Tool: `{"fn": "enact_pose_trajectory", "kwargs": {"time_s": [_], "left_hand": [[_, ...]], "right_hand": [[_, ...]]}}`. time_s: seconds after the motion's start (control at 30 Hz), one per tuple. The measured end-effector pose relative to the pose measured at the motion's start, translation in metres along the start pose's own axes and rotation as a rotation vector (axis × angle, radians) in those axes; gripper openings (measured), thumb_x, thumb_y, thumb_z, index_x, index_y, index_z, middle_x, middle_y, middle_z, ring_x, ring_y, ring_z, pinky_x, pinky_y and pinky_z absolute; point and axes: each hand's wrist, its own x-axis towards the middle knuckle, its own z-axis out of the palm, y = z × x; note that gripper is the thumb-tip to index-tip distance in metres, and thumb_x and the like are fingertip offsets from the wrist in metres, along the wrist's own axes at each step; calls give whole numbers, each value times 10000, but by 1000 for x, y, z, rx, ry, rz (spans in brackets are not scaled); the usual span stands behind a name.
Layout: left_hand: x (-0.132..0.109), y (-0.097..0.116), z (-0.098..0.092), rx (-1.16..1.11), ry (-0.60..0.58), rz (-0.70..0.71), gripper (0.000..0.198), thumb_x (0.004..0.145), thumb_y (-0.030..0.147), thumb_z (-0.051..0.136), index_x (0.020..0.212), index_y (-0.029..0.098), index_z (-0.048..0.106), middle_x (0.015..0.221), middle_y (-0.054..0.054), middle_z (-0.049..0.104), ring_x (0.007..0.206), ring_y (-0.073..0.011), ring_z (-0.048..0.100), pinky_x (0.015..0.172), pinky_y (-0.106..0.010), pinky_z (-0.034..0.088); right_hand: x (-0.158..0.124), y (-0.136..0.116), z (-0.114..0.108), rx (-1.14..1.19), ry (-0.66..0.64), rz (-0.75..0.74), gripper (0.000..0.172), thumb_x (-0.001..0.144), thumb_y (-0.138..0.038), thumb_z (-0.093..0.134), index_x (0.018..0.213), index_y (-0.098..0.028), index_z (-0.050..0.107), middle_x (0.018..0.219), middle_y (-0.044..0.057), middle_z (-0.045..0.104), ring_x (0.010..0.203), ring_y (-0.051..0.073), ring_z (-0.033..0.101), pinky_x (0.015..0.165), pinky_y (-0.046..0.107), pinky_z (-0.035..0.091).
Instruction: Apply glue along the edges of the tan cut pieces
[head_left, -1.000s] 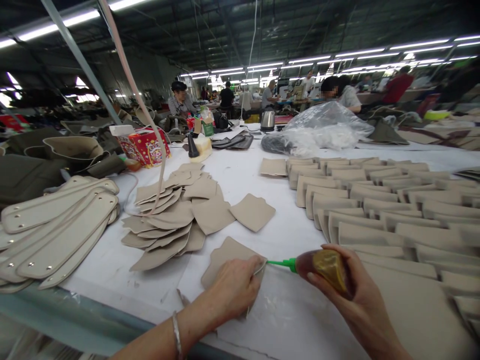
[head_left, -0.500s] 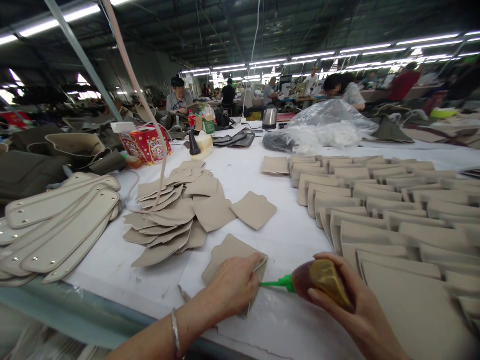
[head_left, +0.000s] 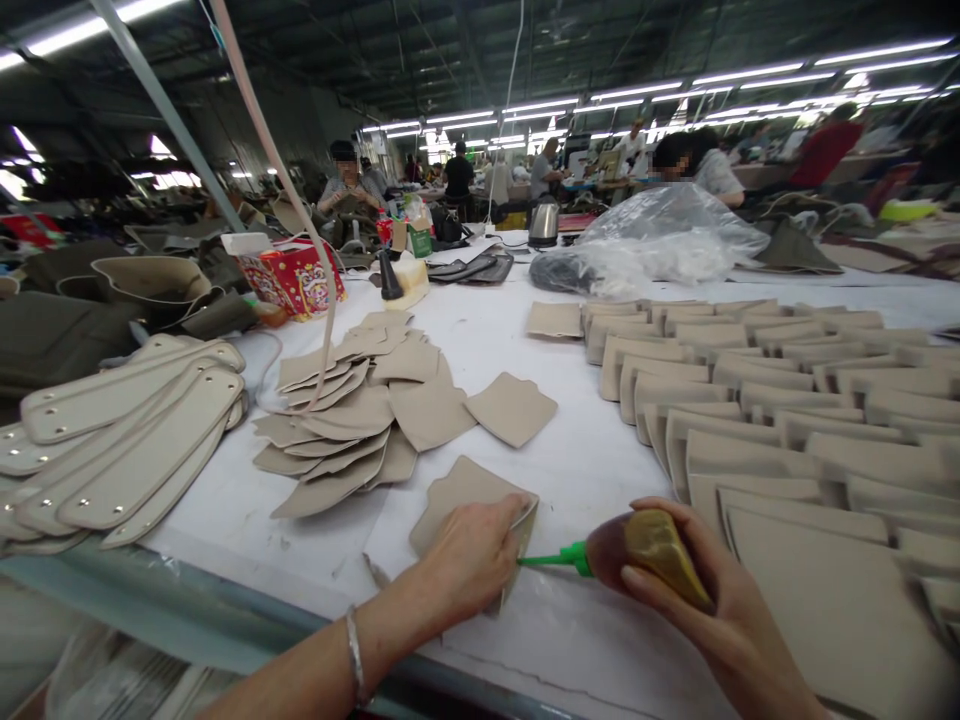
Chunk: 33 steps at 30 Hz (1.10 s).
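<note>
A flat beige leather piece with a notched far edge lies on the white-covered table in front of me. My left hand rests on it, fingers curled at its right side, where the edge is lifted or folded; the fingertips are partly hidden. In my right hand is a squeeze glue bottle, amber-brown and tilted on its side. Its long green nozzle points left, the tip at the piece's right edge beside my left fingers.
Left of centre sits a loose pile of similar pieces, with a single piece beside it. Overlapping rows of pieces fill the right side. Long riveted straps lie at far left. A hose hangs over the pile.
The camera view has shifted slightly. The nozzle tip has slid a little along the piece's right edge toward me. Both hands keep their holds.
</note>
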Motion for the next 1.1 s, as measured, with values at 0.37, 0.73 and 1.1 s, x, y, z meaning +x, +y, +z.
{"fn": "enact_pose_trajectory", "kwargs": {"time_s": [0.37,0.73,1.1], "left_hand": [[0,-1,3,-27,20,33,472,878,170,352,1317,235,515,1115,-74,693,1017,-275,651,892,-386,488],[0,-2,4,-53,36,44,460,870,155,366,1294,226,531,1114,-79,694,1029,-301,650,878,-418,498],[-1,-2,6,-62,41,29,457,871,155,375,1291,226,543,1148,-80,683,1049,-296,644,904,-424,491]], "right_hand": [[-13,-15,12,103,64,96,452,748,-491,703,1114,-276,548,995,-16,624,892,227,590,787,261,422],[-15,-10,9,73,58,94,461,765,-490,695,1144,-286,529,1036,-13,601,887,221,588,786,275,415],[-15,-11,11,38,95,101,458,753,-493,693,1129,-279,542,1005,-10,615,880,231,593,795,281,430]]}}
